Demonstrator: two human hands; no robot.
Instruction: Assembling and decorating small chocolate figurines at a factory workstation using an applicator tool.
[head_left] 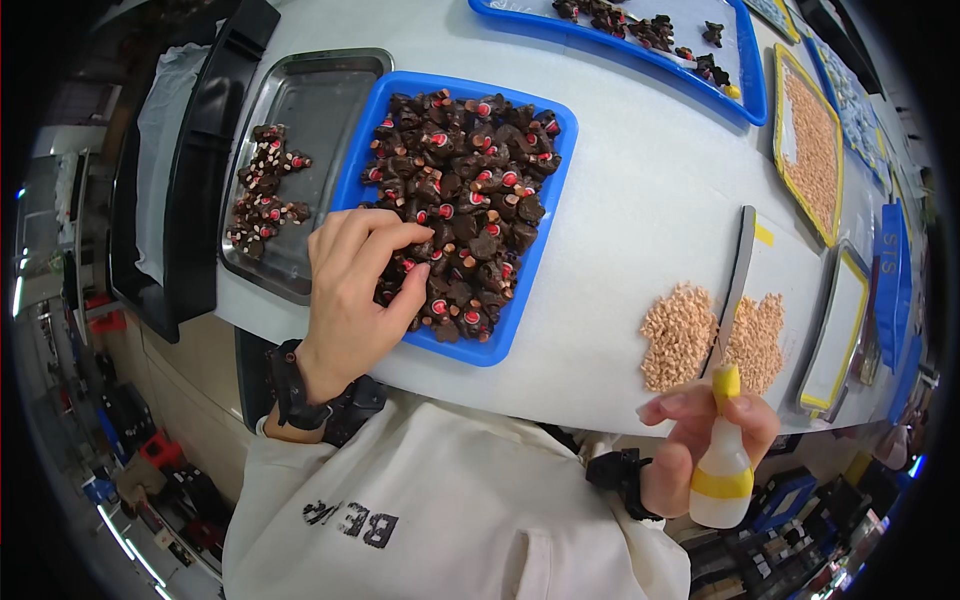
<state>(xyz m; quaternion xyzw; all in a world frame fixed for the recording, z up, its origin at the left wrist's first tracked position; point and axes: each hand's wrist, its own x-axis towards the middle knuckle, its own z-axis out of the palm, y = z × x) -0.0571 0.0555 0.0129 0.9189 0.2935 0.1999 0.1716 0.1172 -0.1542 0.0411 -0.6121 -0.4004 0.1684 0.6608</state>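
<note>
Small dark brown figures (455, 235) with red and tan spots fill a blue tray (530, 300) in front of me. Over the tray's near left part is my left hand (350, 280); its thumb and forefinger are curved and apart, their tips among the figures. In my right hand (680, 435), at the near right, a small whitish squeeze bottle (722, 455) with a yellow tip and a yellow band stands nearly upright, tip up. The fingers wrap round its neck. Just beyond it lie two heaps of beige chopped bits (678, 335), with a long thin grey strip (741, 270) between them.
Left of the blue tray, a metal tray (315, 130) holds several figures dotted with pale bits. A black crate (190, 190) stands at the far left. Another blue tray (755, 70) with figures lies at the back. Yellow-edged trays (832, 225) line the right side.
</note>
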